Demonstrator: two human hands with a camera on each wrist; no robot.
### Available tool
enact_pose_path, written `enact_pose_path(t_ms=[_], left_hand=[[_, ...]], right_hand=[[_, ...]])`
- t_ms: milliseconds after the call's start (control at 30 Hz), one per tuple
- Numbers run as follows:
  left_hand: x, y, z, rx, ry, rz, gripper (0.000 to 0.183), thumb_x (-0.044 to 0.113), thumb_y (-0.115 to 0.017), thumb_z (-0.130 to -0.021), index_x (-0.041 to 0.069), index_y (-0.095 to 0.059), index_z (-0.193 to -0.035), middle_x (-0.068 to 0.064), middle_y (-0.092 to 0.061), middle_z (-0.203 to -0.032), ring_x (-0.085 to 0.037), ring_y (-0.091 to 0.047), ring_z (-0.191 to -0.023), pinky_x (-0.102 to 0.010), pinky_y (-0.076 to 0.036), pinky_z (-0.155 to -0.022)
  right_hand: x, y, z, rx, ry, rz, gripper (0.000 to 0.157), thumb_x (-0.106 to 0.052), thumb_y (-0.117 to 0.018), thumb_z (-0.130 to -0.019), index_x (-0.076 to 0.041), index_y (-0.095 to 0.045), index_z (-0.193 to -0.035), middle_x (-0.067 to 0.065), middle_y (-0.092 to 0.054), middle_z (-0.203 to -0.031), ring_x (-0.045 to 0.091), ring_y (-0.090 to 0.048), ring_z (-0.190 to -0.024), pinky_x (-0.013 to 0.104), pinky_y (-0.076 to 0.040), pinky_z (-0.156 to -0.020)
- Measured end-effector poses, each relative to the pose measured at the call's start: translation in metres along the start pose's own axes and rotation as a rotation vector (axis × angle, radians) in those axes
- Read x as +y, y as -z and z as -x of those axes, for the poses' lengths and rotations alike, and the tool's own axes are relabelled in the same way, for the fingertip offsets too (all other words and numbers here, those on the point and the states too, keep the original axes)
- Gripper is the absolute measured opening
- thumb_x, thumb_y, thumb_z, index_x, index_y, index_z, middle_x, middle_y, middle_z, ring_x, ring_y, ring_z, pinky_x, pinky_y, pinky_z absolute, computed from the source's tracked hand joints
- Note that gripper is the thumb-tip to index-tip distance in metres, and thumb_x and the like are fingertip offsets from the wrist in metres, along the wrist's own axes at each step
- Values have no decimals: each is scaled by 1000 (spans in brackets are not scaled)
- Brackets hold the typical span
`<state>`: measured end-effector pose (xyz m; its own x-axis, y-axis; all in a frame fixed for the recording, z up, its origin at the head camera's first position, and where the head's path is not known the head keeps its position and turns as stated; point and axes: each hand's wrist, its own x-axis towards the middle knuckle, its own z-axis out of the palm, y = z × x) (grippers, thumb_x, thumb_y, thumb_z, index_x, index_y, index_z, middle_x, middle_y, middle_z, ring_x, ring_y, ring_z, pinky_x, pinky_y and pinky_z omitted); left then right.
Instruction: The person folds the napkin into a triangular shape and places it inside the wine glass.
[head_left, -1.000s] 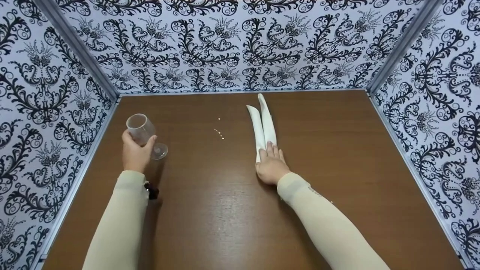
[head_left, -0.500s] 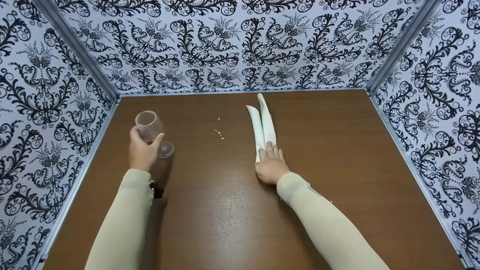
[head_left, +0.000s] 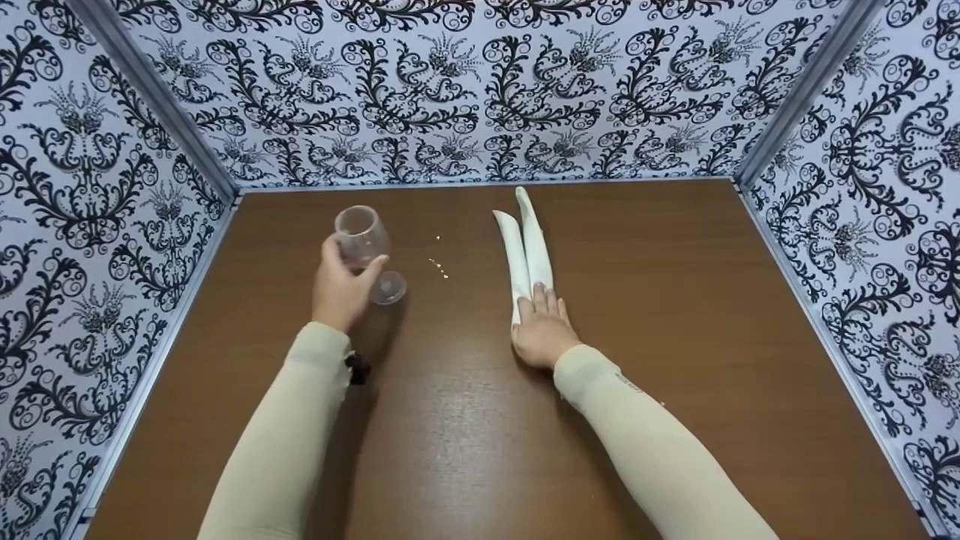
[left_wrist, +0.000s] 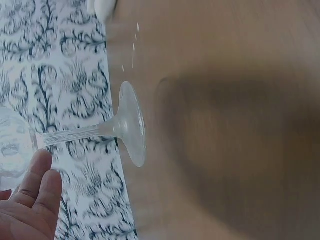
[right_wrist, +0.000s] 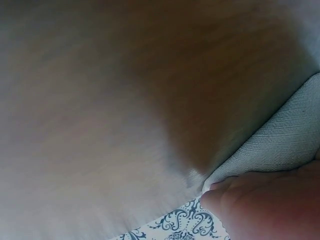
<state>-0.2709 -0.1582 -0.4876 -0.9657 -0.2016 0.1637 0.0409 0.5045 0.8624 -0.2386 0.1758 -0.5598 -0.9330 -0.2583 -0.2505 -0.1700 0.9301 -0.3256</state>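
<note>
In the head view a clear stemmed wine glass [head_left: 361, 234] stands to the left of the middle, mouth up. My left hand [head_left: 341, 289] holds it round the bowl, thumb on the near right side. The left wrist view shows its stem and round foot [left_wrist: 131, 125] below the fingers. Whether the foot touches the table I cannot tell. My right hand [head_left: 544, 334] lies palm down on the near end of a white folded cloth [head_left: 536, 251], fingers straight. Two narrow, tapering ends of this cloth point to the back. Woven fabric [right_wrist: 282, 132] shows beside the right hand in the right wrist view.
Small pale marks [head_left: 439, 267] lie on the brown wooden table [head_left: 675, 300] between glass and cloth. Patterned white-and-black walls [head_left: 465, 90] close off the back and both sides, with grey metal posts [head_left: 810, 90] in the corners.
My left hand has carried the wine glass to the right and a little toward the back, nearer the pale marks. The right hand and the cloth have stayed in place.
</note>
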Motion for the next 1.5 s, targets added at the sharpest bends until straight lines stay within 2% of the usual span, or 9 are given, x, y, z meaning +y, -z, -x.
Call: enact_pose_path(t_ms=[200,433,767,1000,1500], left_hand=[[17,-26,3,-40,-43,-27,77,39,-81,-93,10,-40,-152,-21,-64,-139,-35,-66,-122,-50,-50,-110],[30,-59,9,-104,-88,36,75,35,-82,-93,9,-42,-151,-19,-67,-132,-30,-70,-112,-46,-55,-102],[48,-100,21,-208,-113,34,74,34,-82,-93,10,-43,-151,-16,-67,-134,-27,-71,-113,-43,-56,-101],[49,-114,24,-223,-115,29,75,34,-82,-93,9,-43,-151,-15,-66,-135,-26,-71,-113,-42,-57,-100],[51,-126,28,-273,-118,9,79,35,-80,-95,9,-38,-157,-15,-62,-144,-27,-65,-127,-44,-52,-109]], right_hand=[[-1,1,1,4,-2,-2,64,-33,-35,-110,1,-27,-164,31,0,-174,49,0,-162,62,-4,-131],[-4,4,4,-6,-11,-2,65,-32,-35,-110,1,-26,-164,31,2,-174,49,2,-162,61,-2,-131],[-3,3,3,6,-25,-15,65,-33,-36,-109,0,-27,-164,30,1,-174,48,2,-163,61,-3,-132],[0,0,-2,0,-33,-17,67,-35,-37,-109,0,-27,-165,30,3,-174,48,3,-162,61,-1,-131],[1,-1,-3,10,-28,-27,65,-33,-33,-109,0,-28,-164,30,0,-174,48,2,-163,61,-2,-131]])
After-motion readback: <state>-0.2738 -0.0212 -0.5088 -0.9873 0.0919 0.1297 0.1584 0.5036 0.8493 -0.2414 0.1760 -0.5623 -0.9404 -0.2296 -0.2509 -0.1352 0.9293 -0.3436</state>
